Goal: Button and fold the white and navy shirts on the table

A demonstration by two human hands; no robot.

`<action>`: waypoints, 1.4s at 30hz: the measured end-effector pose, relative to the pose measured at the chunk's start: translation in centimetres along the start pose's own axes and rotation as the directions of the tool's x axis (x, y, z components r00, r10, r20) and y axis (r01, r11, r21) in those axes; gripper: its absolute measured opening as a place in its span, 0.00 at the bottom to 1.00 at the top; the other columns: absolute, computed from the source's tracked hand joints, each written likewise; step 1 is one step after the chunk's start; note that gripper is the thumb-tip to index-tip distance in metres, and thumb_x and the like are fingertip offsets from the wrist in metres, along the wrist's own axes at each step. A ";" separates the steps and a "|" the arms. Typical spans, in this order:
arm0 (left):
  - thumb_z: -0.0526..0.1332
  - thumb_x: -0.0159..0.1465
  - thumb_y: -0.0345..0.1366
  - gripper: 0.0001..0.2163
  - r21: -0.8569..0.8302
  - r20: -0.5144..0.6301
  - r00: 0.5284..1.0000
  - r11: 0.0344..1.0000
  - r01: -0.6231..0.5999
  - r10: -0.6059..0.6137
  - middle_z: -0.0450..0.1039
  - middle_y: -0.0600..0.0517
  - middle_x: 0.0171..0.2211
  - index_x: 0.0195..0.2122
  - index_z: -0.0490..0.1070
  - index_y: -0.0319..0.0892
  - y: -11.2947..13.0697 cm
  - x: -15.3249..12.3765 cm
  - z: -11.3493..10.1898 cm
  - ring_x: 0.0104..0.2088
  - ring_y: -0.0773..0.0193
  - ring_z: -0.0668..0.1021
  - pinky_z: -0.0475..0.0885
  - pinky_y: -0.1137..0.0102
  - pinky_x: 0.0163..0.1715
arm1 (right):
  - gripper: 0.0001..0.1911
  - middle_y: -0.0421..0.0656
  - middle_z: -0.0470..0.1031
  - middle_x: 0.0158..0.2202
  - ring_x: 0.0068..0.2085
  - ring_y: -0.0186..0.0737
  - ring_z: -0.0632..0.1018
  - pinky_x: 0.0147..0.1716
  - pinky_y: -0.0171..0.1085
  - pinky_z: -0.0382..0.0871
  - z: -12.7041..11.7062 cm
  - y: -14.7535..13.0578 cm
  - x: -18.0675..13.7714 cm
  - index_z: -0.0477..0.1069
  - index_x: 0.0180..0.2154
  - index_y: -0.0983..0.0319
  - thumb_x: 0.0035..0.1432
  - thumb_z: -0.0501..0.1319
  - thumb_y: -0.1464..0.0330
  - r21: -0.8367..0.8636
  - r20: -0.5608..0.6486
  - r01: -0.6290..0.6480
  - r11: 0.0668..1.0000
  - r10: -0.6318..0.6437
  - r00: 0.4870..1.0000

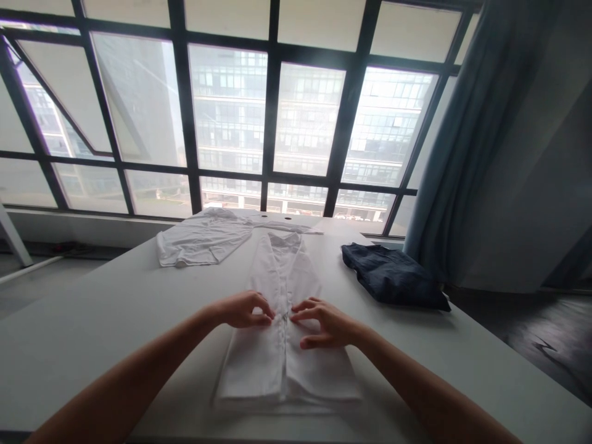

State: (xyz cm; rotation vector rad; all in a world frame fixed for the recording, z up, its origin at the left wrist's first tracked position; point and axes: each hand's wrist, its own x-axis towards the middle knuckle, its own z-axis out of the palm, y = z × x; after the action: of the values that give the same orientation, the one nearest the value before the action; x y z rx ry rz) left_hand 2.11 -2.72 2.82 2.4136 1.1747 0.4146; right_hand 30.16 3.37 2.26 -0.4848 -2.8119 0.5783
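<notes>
Left hand: The left hand (243, 310) is held half curled above the white shirt, with its fingertips brought down at the button strip (282, 345). Whether cloth is pinched cannot be told.

Right hand: The right hand (324, 324) is held with its fingers spread and slightly bent, their tips placed at the other side of the button strip. No firm closing on the cloth can be made out, so its grip cannot be told either.

Nearer hand: Neither hand is clearly nearer. The shirt's centre line is straddled by both, and only a small gap is left between the two sets of fingertips.

White shirt: The white shirt (259, 364) is laid flat on the desk (92, 333), front upward, directly beneath both hands, with its sides turned in to form a long narrow shape.

Long axis: The length of the shirt is directed straight away from the body, with the collar (284, 240) at the far end and the wider lower end toward the desk's near edge.

Further out: A second white garment (201, 237) is laid beyond and to the left, just beside the collar. A folded dark blue garment (393, 275) is placed to the right, well apart from the hands.
</notes>
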 end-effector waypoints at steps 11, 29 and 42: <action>0.48 0.68 0.60 0.34 0.279 0.005 0.991 0.952 0.127 -0.134 0.47 0.45 0.72 0.71 0.52 0.49 -2.0 0.6 2.4 0.71 0.47 0.51 0.43 0.46 0.67 | 0.35 0.52 0.57 0.69 0.69 0.57 0.58 0.66 0.58 0.48 2.2 2.3 0.7 0.62 0.66 0.58 0.62 0.59 0.50 -0.102 -0.058 -0.133 0.986 0.127 0.990; 0.58 0.68 0.47 0.20 0.275 -0.142 0.963 0.943 -0.185 0.231 0.66 0.45 0.63 0.59 0.69 0.48 2.4 1.5 4.2 0.63 0.50 0.67 0.59 0.56 0.64 | 0.17 0.49 0.77 0.51 0.53 0.47 0.75 0.55 0.48 0.67 1.9 5.1 2.5 0.76 0.49 0.59 0.61 0.57 0.74 -0.145 -0.401 -0.142 0.979 0.073 0.913; 0.58 0.67 0.48 0.20 0.215 -0.124 0.975 0.965 -0.153 0.182 0.69 0.47 0.61 0.57 0.70 0.48 1.8 1.6 4.1 0.61 0.51 0.70 0.60 0.53 0.63 | 0.27 0.48 0.59 0.68 0.64 0.52 0.65 0.59 0.49 0.63 -7.6 17.0 12.6 0.77 0.52 0.55 0.56 0.55 0.81 -0.555 -0.161 -0.374 0.743 0.345 0.925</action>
State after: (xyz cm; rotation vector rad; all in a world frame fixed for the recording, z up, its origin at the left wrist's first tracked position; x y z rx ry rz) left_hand 6.06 -3.46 0.30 2.7134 1.1227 0.5516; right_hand 25.41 25.25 3.90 -1.1578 -2.8163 -0.2685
